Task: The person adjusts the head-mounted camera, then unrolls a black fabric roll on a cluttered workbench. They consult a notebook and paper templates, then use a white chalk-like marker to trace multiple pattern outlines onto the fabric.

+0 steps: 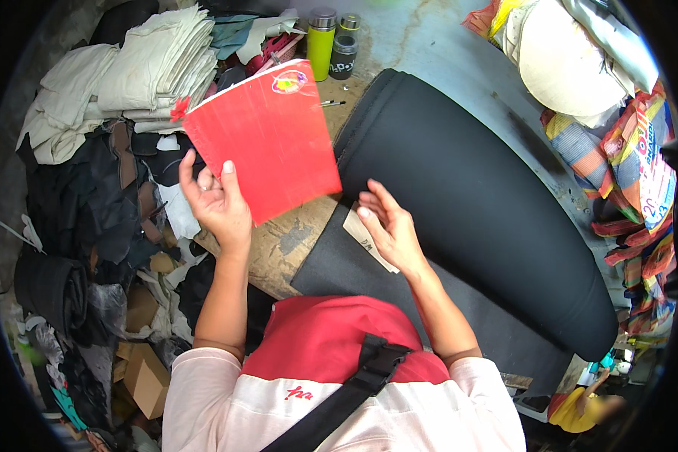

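Note:
A red-covered notebook point(267, 139) with a colourful sticker in its top corner is tilted in front of me, pale page edges showing along its top. My left hand point(222, 203) is at its lower left edge. One digit overlaps the cover while the others are apart and half bent beside it; no firm grip shows. To the right, my right hand point(392, 230) has loosely bent, parted fingers and appears to hold nothing. It hovers over a cream card point(360, 232) with handwriting, which lies on dark sheet material point(335, 264) and is partly hidden by the hand.
A large black padded roll point(474, 196) spans the right side. Folded cream cloth point(154, 64) and dark scraps point(75, 196) are heaped at left. A green bottle point(321, 45), dark jar point(343, 59) and pen point(333, 102) stand or lie behind. Another person point(572, 410) appears lower right.

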The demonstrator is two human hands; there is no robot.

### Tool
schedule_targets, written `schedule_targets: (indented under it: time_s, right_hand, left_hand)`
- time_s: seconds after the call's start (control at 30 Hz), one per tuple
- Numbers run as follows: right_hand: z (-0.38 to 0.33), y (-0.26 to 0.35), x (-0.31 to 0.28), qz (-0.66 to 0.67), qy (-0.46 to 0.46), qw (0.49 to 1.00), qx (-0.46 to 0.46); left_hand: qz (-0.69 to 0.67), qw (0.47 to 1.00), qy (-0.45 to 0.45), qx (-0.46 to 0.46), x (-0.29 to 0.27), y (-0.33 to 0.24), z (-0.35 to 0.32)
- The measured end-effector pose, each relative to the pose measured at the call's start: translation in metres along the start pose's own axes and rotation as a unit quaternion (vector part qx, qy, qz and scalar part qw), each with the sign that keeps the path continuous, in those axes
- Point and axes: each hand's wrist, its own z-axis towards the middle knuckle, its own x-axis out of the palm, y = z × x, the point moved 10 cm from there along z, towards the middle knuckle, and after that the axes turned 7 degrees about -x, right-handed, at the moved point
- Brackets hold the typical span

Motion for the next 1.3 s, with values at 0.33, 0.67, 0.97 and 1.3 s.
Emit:
schedule_targets:
  time_s: [0.33, 0.67, 0.97, 1.3]
  right_hand:
    - [-0.025, 0.121, 0.048, -0.161, 0.035, 0.953, -0.256]
    - [-0.034, 0.076, -0.049, 0.125, -0.098, 0.984, -0.074]
    - [-0.083, 0.087, -0.203, -0.365, -0.42, 0.825, -0.1]
    - [-0.075, 0.051, -0.147, -0.615, -0.297, 0.728, 0.061]
  left_hand:
    - [-0.069, 0.942, 0.23, -0.237, 0.047, 0.008, -0.067]
    - [-0.26, 0.84, 0.215, -0.426, 0.072, 0.016, -0.078]
    - [-0.187, 0.834, 0.278, -0.438, 0.138, 0.078, -0.109]
    - [-0.158, 0.893, 0.207, -0.366, 0.132, 0.087, -0.112]
